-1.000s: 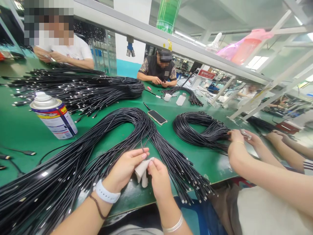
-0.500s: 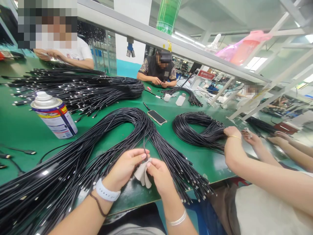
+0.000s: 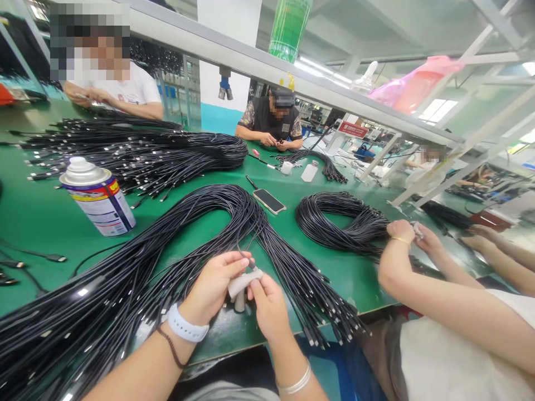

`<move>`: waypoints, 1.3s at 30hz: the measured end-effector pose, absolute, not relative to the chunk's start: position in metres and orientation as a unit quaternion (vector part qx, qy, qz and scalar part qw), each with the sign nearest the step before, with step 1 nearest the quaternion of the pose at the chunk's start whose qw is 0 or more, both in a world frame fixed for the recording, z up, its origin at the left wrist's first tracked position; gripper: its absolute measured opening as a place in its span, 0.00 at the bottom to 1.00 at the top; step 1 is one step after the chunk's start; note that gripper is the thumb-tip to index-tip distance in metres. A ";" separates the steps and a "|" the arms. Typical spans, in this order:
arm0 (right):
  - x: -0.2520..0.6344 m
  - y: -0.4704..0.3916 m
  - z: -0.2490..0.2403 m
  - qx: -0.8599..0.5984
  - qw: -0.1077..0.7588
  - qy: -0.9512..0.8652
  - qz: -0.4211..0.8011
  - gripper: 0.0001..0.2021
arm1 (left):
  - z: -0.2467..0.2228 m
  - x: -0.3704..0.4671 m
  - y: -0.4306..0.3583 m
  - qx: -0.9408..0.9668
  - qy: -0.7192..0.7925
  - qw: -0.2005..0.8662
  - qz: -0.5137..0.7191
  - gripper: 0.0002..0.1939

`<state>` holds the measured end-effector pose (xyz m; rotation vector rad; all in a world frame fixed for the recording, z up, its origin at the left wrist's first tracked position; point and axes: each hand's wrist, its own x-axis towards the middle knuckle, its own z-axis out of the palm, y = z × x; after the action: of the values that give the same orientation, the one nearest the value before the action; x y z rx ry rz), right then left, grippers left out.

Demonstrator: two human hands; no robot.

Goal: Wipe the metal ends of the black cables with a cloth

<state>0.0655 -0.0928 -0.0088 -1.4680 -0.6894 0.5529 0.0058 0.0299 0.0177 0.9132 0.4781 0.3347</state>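
Note:
Near the table's front edge, my left hand [image 3: 219,281] is closed, pinching the end of a black cable [image 3: 243,253]. My right hand [image 3: 267,303] grips a light grey cloth [image 3: 241,283], which lies against the cable end between both hands. The cable's tip is hidden by the cloth. Just beyond my hands a large bundle of black cables [image 3: 213,197] bends in an arch on the green table [image 3: 200,225]. Its metal-tipped ends fan out to the right of my right hand, and a thick run of cables passes beneath my left forearm.
A spray can [image 3: 100,197] stands at the left, near another cable pile [image 3: 175,153]. A phone [image 3: 270,201] lies beyond the arch. At the right, a neighbour's hands [image 3: 403,231] are beside a coiled bundle [image 3: 317,223]. Two people sit across the table; a metal shelf crosses above.
The cloth has turned from hanging down to lying more sideways over the cable end, and my right hand has shifted slightly. The neighbour's two hands at the right have come closer together.

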 end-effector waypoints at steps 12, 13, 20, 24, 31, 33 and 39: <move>0.082 -0.091 0.002 -0.690 0.595 -0.340 0.235 0.15 | 0.018 0.005 0.027 0.502 0.214 0.821 0.166 0.12; 0.083 -0.091 0.002 -0.686 0.592 -0.346 0.242 0.15 | 0.018 0.005 0.028 0.499 0.210 0.825 0.163 0.12; 0.090 -0.091 0.014 -0.667 0.574 -0.379 0.285 0.13 | 0.018 0.004 0.031 0.502 0.208 0.827 0.145 0.12; 0.084 -0.086 0.011 -0.655 0.617 -0.341 0.273 0.15 | 0.019 0.006 0.028 0.492 0.207 0.831 0.156 0.13; 0.069 -0.070 -0.004 -0.628 0.715 -0.208 0.227 0.18 | 0.014 0.008 0.025 0.432 0.235 0.855 0.167 0.13; 0.070 -0.070 -0.002 -0.630 0.709 -0.209 0.236 0.18 | 0.013 0.008 0.026 0.429 0.237 0.855 0.168 0.13; 0.076 -0.078 0.001 -0.651 0.629 -0.294 0.307 0.16 | 0.014 0.008 0.026 0.430 0.216 0.864 0.146 0.12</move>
<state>0.0760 -0.0776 0.0013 -1.4909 -0.6727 0.7026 0.0076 0.0256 0.0140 0.9021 0.4528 0.3066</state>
